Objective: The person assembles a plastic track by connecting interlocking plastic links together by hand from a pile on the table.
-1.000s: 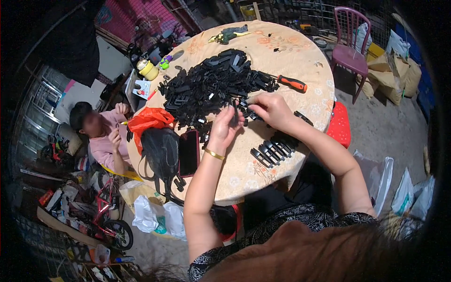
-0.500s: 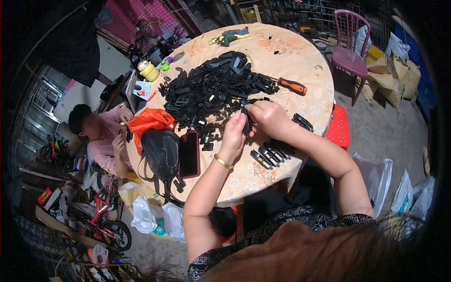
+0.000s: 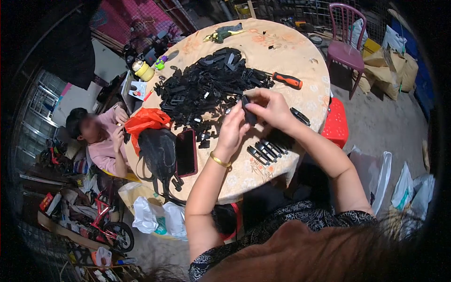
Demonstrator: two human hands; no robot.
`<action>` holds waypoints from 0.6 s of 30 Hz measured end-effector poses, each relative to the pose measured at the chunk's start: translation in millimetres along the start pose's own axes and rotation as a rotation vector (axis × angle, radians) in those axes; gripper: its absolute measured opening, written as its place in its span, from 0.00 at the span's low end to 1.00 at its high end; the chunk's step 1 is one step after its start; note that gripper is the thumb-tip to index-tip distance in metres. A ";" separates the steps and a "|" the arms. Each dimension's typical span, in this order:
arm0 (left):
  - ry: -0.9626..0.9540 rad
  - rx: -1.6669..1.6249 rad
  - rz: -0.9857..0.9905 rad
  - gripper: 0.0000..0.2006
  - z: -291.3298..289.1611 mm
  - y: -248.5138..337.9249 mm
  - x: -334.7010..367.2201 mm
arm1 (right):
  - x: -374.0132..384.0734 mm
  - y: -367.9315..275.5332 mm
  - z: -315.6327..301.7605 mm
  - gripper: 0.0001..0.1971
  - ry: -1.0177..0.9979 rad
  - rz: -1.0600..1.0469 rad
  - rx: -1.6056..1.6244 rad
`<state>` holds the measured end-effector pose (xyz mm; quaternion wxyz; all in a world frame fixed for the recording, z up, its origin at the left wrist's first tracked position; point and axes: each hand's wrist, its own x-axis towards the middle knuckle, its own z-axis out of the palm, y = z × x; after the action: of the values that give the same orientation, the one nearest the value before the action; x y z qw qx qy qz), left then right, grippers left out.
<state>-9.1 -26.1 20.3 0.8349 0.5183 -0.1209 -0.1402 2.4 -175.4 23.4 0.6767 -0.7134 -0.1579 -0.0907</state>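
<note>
Between both my hands, over the near side of the round table (image 3: 235, 184), is a long black plastic part (image 3: 249, 113). My left hand (image 3: 231, 128) has its fingers closed along the part's left side. My right hand (image 3: 272, 109) grips its upper right side with thumb and fingers. Just beyond my hands spreads a heap of black plastic pieces (image 3: 202, 82). To the right of my left wrist lies a row of black parts (image 3: 267, 151), with a few more such parts (image 3: 299, 116) beside my right forearm.
An orange-and-black screwdriver (image 3: 287, 80) lies right of the heap. On the left are a phone (image 3: 186, 152), a black bag (image 3: 157, 152) and a red plastic bag (image 3: 146, 121). A person in pink (image 3: 105, 143) sits at the left edge. A red stool (image 3: 336, 123) stands right.
My right hand has shifted its hold, its thumb now on the face of the black part, which has tilted. My view has moved slightly.
</note>
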 end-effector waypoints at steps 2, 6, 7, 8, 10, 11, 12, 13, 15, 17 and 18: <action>-0.066 0.234 -0.046 0.21 -0.1 -0.6 -1.3 | 5.8 10.3 -6.7 0.15 0.022 0.018 0.219; 0.086 0.491 0.205 0.18 3.4 -8.4 -3.6 | 3.1 5.3 -2.6 0.14 0.036 -0.003 0.071; 0.124 0.420 0.192 0.15 5.3 -8.0 -4.0 | 2.2 4.3 -2.1 0.14 0.052 -0.036 0.008; 0.124 0.419 0.193 0.15 3.8 -8.5 -4.1 | 1.7 4.0 -2.6 0.14 0.052 -0.037 0.006; 0.119 0.396 0.117 0.13 -0.6 -7.2 -3.9 | 2.1 3.4 -4.3 0.15 0.039 -0.029 0.070; 0.128 0.390 0.113 0.12 -1.6 -6.8 -3.6 | 3.2 4.8 -5.2 0.15 0.040 -0.031 0.070; 0.126 0.390 0.113 0.12 -2.2 -6.4 -3.1 | 4.2 6.5 -6.5 0.15 0.015 -0.014 0.123; 0.117 0.375 0.097 0.11 -4.0 -6.6 -2.1 | 4.5 7.5 -8.4 0.15 -0.011 0.003 0.177; 0.114 0.353 0.064 0.10 -6.1 -7.0 -0.9 | 2.6 6.3 -12.6 0.15 -0.030 -0.039 0.105; 0.134 0.351 0.058 0.10 -9.1 -6.2 1.4 | -0.2 2.8 -17.4 0.14 -0.016 -0.072 -0.022; 0.153 0.346 0.051 0.11 -11.1 -5.9 3.0 | -1.4 0.9 -24.6 0.14 -0.009 -0.071 -0.024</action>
<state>-3.0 -20.4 10.3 0.7434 0.6600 -0.0928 -0.0562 3.5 -200.0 23.7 0.6638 -0.7158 -0.1850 -0.1134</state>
